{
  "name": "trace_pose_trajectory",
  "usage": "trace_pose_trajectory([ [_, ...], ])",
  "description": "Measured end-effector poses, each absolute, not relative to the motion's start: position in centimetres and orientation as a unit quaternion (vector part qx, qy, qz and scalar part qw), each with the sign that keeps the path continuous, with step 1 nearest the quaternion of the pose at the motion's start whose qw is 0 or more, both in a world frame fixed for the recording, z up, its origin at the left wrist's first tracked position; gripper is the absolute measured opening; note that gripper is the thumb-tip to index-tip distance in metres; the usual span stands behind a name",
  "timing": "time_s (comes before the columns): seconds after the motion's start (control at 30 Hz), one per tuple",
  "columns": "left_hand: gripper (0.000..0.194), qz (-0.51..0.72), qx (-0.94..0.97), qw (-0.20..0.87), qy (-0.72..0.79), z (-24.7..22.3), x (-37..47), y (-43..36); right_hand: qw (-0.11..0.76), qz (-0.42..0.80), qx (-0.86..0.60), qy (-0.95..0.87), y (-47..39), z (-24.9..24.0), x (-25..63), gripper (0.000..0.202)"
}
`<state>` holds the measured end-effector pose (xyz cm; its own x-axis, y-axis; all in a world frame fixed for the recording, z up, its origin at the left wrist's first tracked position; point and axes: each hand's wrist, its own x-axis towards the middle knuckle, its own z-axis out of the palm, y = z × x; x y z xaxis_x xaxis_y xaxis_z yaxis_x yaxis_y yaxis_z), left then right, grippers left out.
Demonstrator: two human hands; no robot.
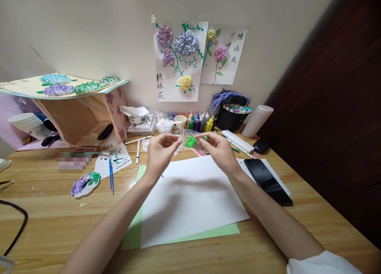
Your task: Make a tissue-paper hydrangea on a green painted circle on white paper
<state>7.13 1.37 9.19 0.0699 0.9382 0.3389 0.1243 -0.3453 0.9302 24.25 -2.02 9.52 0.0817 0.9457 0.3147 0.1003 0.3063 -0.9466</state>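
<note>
Both my hands are raised above the desk and hold a small clear plastic bag (pixel 188 138) between them. A lump of bright green material (pixel 191 141) sits inside the bag. My left hand (pixel 160 151) pinches the bag's left edge with thumb and forefinger. My right hand (pixel 219 149) grips its right side. Below the hands a white sheet of paper (pixel 190 200) lies on a light green sheet (pixel 133 232) on the wooden desk (pixel 59 222).
A black phone (pixel 268 181) lies at the right on white paper. Paint bottles (pixel 200 122), a marker case (pixel 233 116), a white roll (pixel 257 120) and cups stand along the wall. A palette (pixel 85 183), blue brushes (pixel 111 174) and a wooden shelf (pixel 71 115) are at the left.
</note>
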Motion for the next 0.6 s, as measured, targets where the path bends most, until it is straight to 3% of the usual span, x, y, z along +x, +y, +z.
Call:
trace_pose_trajectory([
  [0.2,0.029,0.52,0.62,0.424,0.407,9.2,7.3,1.4,0.583,0.383,-0.451,-0.556,-1.6,9.3,24.6,0.023],
  [0.43,0.039,0.481,0.599,0.533,0.354,9.6,7.5,1.3,0.568,0.544,-0.424,-0.449,-0.9,9.0,24.8,0.028],
  [0.6,0.048,0.445,0.695,0.454,0.336,9.7,7.8,0.5,0.538,0.589,-0.408,-0.445,-1.5,8.9,24.1,0.02],
])
